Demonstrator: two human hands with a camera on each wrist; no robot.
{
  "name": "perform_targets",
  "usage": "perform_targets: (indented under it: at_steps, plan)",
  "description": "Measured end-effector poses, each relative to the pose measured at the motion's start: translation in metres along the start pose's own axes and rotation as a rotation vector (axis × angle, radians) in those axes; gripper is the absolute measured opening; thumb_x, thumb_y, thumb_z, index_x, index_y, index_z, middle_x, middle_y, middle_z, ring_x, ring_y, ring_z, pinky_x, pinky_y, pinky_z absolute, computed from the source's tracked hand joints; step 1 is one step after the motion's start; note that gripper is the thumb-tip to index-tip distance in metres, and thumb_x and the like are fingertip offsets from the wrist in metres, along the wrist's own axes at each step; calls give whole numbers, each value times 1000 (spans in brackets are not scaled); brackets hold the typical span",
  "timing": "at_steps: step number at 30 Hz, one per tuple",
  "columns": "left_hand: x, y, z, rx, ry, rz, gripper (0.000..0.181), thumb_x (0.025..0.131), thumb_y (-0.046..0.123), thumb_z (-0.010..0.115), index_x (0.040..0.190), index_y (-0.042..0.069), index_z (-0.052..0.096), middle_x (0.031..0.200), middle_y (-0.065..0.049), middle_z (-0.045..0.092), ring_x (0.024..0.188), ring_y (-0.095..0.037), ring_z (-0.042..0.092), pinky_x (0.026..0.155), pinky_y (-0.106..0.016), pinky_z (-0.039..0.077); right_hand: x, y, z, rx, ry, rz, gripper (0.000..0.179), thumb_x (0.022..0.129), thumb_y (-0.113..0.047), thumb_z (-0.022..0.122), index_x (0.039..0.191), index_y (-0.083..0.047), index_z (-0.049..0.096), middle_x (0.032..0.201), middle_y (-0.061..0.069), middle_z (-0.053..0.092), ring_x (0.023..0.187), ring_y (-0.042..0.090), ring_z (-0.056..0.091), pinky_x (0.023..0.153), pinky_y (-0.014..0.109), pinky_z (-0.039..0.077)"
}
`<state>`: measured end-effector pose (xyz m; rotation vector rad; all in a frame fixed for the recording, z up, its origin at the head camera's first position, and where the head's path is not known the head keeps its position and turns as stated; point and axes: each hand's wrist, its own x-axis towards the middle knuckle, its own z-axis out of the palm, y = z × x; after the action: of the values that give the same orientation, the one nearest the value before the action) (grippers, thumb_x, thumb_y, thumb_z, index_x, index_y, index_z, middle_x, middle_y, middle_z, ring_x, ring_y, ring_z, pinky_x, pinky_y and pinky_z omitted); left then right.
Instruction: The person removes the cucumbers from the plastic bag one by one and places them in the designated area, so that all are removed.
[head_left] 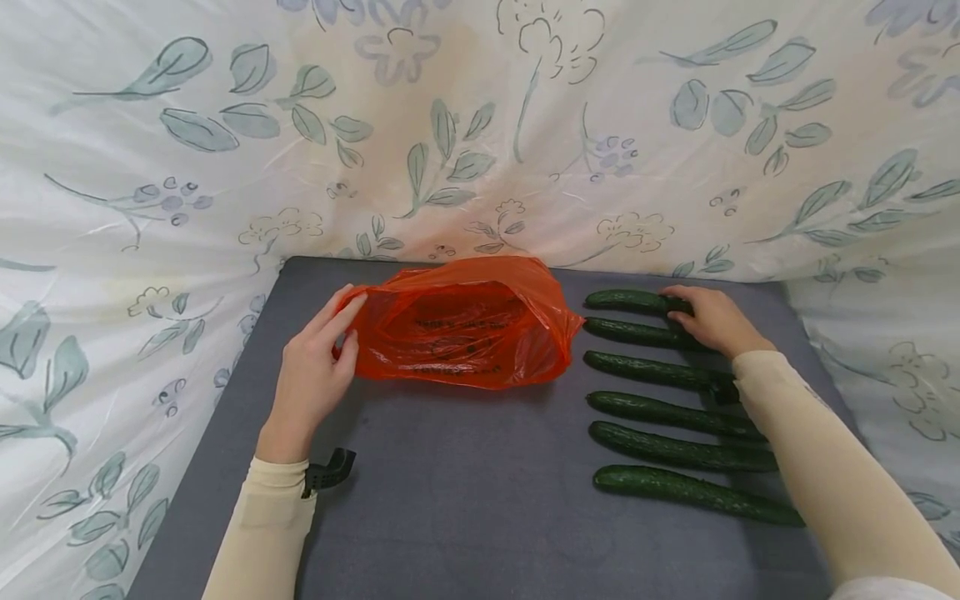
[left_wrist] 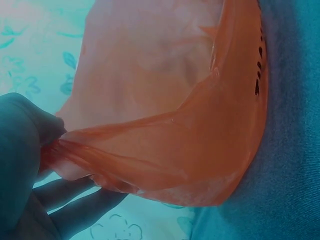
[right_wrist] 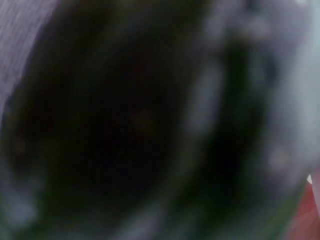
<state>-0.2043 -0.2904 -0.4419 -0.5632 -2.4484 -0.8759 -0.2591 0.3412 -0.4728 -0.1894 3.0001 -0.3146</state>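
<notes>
My left hand [head_left: 313, 377] pinches the left edge of a thin red plastic bag [head_left: 457, 377], whose mouth gapes toward me and shows dark print inside. In the left wrist view, the bag's gathered rim [left_wrist: 75, 150] is held between thumb and fingers. Over on the right, my right hand [head_left: 716, 321] grips the right end of the farthest cucumber [head_left: 622, 300], which lies on the table just right of the bag. A second cucumber [head_left: 626, 331] lies close below it, partly under the hand. The right wrist view is dark and blurred by a close cucumber [right_wrist: 135, 125].
Several more cucumbers [head_left: 645, 444] lie side by side in a column toward me, some partly hidden by my right forearm. They rest on a dark grey table [head_left: 450, 483]. Floral-patterned sheeting [head_left: 465, 167] rises behind the table and at both sides.
</notes>
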Motion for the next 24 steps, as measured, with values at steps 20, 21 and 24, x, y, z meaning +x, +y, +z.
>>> perform_targets:
  at_steps: [20,21,24]
  plan:
    - [-8,0,-6,31,39,24,47,103,5,61,148,18,71,163,-9,53,74,-29,61,54,-39,41,-32,-28,-26,65,141,26,61,111,-39,65,160,-5,51,158,33,47,143,58,41,112,76,31]
    - [-9,0,-7,31,48,24,46,103,6,63,147,17,71,163,-9,53,85,-33,67,56,-41,47,-37,-30,-29,74,170,25,61,110,-39,65,159,-5,51,158,32,47,144,58,41,112,76,30]
    - [-12,0,-9,20,70,35,45,102,7,69,146,15,72,162,-9,54,113,-39,70,65,-48,58,-54,-38,-39,100,250,13,61,110,-40,64,160,-7,52,158,32,48,143,58,42,110,77,31]
